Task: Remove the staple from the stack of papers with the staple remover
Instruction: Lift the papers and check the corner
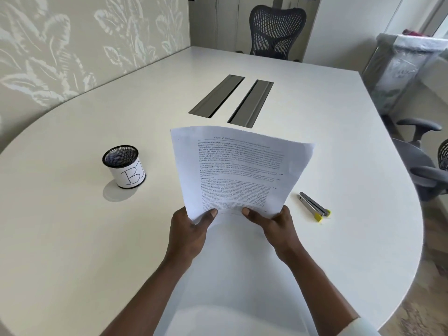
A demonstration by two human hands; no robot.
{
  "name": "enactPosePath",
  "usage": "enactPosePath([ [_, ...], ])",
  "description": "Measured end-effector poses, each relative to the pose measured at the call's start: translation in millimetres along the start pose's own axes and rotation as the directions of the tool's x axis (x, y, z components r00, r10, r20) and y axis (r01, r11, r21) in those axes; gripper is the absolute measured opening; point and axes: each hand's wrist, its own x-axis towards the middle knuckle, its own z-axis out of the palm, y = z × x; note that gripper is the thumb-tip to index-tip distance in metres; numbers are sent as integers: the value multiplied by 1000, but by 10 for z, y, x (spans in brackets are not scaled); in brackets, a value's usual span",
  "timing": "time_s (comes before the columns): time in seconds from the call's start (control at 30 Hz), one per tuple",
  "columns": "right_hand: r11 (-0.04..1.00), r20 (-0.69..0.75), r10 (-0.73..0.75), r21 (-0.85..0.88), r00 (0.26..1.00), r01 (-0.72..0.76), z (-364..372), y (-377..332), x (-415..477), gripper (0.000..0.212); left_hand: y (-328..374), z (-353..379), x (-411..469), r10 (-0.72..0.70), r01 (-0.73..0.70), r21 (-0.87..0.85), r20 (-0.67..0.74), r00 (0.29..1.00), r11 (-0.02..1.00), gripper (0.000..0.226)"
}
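2 hands (238, 224) grip the papers (238, 170) between mesh cup (124, 166) and staple remover (314, 206).

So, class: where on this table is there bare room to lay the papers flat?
Bare table lies between the cup and the left hand, and beyond the papers toward the slots. Tighter on the right, by the staple remover.

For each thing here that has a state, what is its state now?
Stack of papers: held above the table, bowed.
Left hand: gripping the papers' near edge.
Right hand: gripping the same edge.
Staple remover: lying on the table, untouched.
Mesh pen cup: upright, looks empty.
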Motion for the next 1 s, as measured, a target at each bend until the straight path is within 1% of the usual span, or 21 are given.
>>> enactPosePath([
  [0.13, 1000, -8, -17, 8, 1000, 17, -15, 2, -5, 35, -15, -16, -3, 9, -9, 21, 0, 1000, 1000, 10],
  [0.27, 1000, 1, -12, 11, 1000, 12, 6, -3, -14, 32, -44, -13, -15, -15, 15, 19, 7, 1000, 1000, 10],
  [0.43, 999, 0, -17, 27, 1000, 17, -24, -4, -18, 32, -70, -4, -19, 5, -5, 47, -4, 1000, 999, 9],
  [0.47, 999, 1, -14, 29, 1000, 14, -20, 6, -24, 33, -81, -1, -21, 3, -3, 51, -2, 1000, 999, 11],
  [0.57, 999, -3, 2, 40, 1000, -2, -5, 35, -55, 35, -105, 3, -25, 5, -5, 81, 7, 1000, 997, 24],
  [0.63, 999, -8, 2, 40, 1000, -2, -7, 33, -60, 35, -107, 1, -21, 2, -2, 107, 2, 1000, 994, 25],
  [0.77, 998, -13, 2, 56, 1000, -2, -1, 21, -56, 36, -100, 16, -29, -11, 11, 115, -2, 1000, 993, 19],
  [0.87, 998, -17, 1, 61, 1000, 0, -12, 14, -57, 34, -101, 23, -31, 2, -1, 130, -2, 1000, 991, 9],
  [1.0, 997, -12, 3, 72, 1000, -2, -19, 5, -65, 35, -96, 13, -36, 17, -15, 168, -10, 1000, 986, 5],
])
